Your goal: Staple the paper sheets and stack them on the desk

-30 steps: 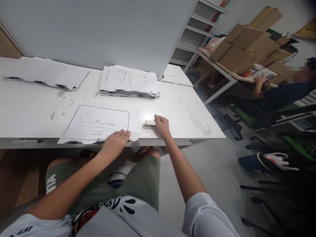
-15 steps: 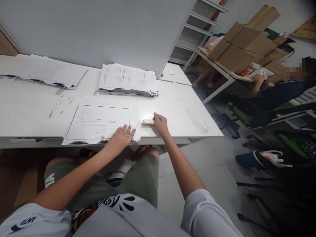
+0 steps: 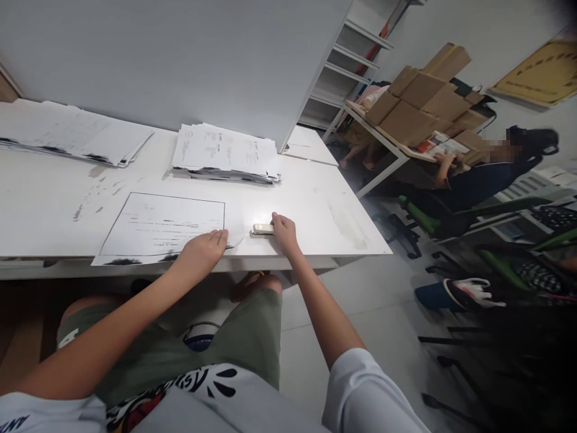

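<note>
A printed paper sheet with a black frame lies at the near edge of the white table. My left hand rests on the sheet's near right corner, fingers close together and lying flat. A small cream stapler sits on the table just right of the sheet. My right hand is curled over the stapler's right end, gripping it.
Two paper stacks lie further back: one in the middle, one at the far left. A grey partition stands behind the table. To the right are shelves, cardboard boxes, green chairs and another seated person.
My left hand drew back slightly toward the table edge and its fingers came together. My right hand stays on the stapler. The view shifted a little to the right.
</note>
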`<state>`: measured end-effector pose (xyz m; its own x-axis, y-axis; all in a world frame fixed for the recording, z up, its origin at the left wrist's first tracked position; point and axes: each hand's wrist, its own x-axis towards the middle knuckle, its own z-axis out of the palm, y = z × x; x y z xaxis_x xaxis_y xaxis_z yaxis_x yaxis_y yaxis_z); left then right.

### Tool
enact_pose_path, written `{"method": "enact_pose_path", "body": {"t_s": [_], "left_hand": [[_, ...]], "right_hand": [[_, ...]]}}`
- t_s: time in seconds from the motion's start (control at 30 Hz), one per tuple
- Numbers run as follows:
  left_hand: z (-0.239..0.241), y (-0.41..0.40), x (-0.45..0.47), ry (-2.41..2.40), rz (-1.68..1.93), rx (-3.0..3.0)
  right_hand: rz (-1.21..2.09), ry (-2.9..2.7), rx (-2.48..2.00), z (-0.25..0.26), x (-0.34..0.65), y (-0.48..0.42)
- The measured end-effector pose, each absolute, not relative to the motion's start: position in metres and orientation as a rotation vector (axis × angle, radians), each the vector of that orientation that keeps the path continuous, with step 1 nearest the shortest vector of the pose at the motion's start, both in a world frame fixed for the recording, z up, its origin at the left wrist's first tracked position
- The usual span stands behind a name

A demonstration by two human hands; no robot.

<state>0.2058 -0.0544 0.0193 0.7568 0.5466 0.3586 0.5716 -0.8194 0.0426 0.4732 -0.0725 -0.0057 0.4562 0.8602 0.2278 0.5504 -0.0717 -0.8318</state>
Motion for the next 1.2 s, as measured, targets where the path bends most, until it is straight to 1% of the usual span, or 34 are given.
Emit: {"method": "enact_pose_path", "body": {"t_s": [0.23, 0.5, 0.73, 0.97, 1.2], "left_hand": [[0.013, -0.058, 0.209, -0.734, -0.314, -2.947], [0.003, -0.058, 0.218, -0.584, -0.291, -2.940], [-0.007, -0.064, 0.226, -0.473, -0.502, -2.903], [-0.022, -0.078, 0.227, -0.625, -0.749, -2.881], [-0.020, -0.087, 0.240, -0.516, -0.685, -2.954]], "right_hand": [[0.424, -1.201, -1.745, -0.005, 0.473, -0.074], [0.424, -1.215, -1.750, -0.003, 0.472, -0.075], [0.404, -1.217, -1.748, -0.004, 0.473, -0.074], [0.349, -1.188, -1.758, -0.007, 0.474, -0.074], [0.338, -1.208, -1.751, -0.006, 0.475, -0.075]]}}
